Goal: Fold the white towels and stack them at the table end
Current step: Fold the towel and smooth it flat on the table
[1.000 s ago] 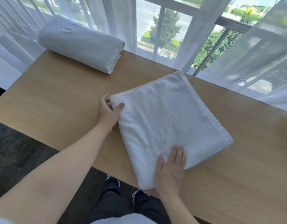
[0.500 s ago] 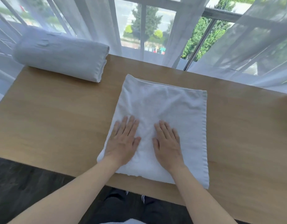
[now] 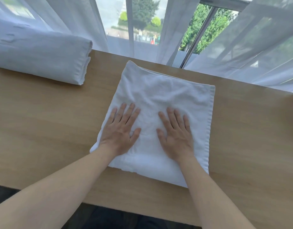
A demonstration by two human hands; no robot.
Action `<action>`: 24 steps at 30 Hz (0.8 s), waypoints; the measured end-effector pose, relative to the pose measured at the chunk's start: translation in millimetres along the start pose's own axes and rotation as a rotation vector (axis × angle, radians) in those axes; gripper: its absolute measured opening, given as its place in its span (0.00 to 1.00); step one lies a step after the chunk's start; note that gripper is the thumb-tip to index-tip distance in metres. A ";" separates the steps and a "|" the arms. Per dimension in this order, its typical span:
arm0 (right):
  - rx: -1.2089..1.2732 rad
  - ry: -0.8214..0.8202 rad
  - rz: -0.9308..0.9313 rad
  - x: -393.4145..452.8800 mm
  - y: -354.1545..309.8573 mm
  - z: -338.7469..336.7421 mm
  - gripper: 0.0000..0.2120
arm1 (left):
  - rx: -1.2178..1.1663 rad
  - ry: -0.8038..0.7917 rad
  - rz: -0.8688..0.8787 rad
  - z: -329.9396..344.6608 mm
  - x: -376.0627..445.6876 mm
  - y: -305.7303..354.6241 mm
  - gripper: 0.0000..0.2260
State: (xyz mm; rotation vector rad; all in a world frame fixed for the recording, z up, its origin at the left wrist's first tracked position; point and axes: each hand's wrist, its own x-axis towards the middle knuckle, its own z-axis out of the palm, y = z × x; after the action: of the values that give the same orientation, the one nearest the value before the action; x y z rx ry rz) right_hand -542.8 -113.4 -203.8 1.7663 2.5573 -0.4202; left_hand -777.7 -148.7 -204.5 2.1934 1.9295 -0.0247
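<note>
- At the centre of the frame, a folded white towel [image 3: 160, 103] lies flat on the tabletop [image 3: 43, 123], its far edge close to the window side and its near edge short of the tabletop's front rim.
- Its terry surface is soft and slightly rumpled in the upper half, with a hemmed band down the right side and layered edges along the near side.
- Both hands press on its lower half, palms down: the left hand [image 3: 121, 131] near the left edge, the right hand [image 3: 175, 134] beside it, a gap of towel between them.
- Each grip is apart, fingers straight and spread, holding nothing.
- At upper left, a second folded towel [image 3: 41, 58], thick and rounded, rests on the tabletop.
- Sheer curtains [image 3: 241, 47] hang behind.
</note>
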 end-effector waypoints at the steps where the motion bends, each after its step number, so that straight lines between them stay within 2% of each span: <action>1: -0.004 -0.002 0.036 10.4 13.4 -3.7 0.29 | -0.001 0.014 0.003 0.8 4.0 -0.6 0.31; 6: 0.006 -0.038 0.308 61.2 56.3 -21.5 0.29 | -0.014 0.080 0.015 3.5 12.4 -2.5 0.30; 8: 0.050 -0.076 0.450 80.8 61.8 -29.1 0.29 | -0.017 0.104 0.022 3.5 12.6 -2.6 0.30; 10: 0.082 -0.036 0.559 92.1 55.1 -35.2 0.30 | -0.016 0.121 0.027 2.9 13.1 -2.7 0.30; 11: 0.072 0.026 0.536 92.3 43.9 -35.0 0.30 | -0.014 0.128 0.029 2.7 13.6 -3.1 0.30; 13: 0.053 0.107 0.318 79.7 11.9 -27.5 0.29 | -0.011 0.138 0.034 2.6 13.4 -3.4 0.30; 15: 0.032 0.046 0.120 65.1 -5.2 -15.8 0.30 | -0.008 0.153 0.040 3.3 14.0 -4.0 0.29; 16: 0.029 0.009 0.097 66.8 0.0 -14.6 0.30 | -0.005 0.154 0.041 3.6 13.7 -4.3 0.29; 22: 0.035 -0.045 0.417 115.2 95.1 -38.9 0.31 | 0.004 0.166 0.050 4.5 14.7 -5.2 0.29; 24: 0.084 -0.038 0.519 114.6 106.0 -45.9 0.30 | -0.004 0.175 0.056 4.3 14.3 -4.5 0.29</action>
State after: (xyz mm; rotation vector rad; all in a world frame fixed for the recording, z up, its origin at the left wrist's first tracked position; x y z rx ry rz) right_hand -480.5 36.9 -200.1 2.3158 1.9655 -0.5333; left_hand -779.6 -134.9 -211.7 2.3148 1.9523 0.1862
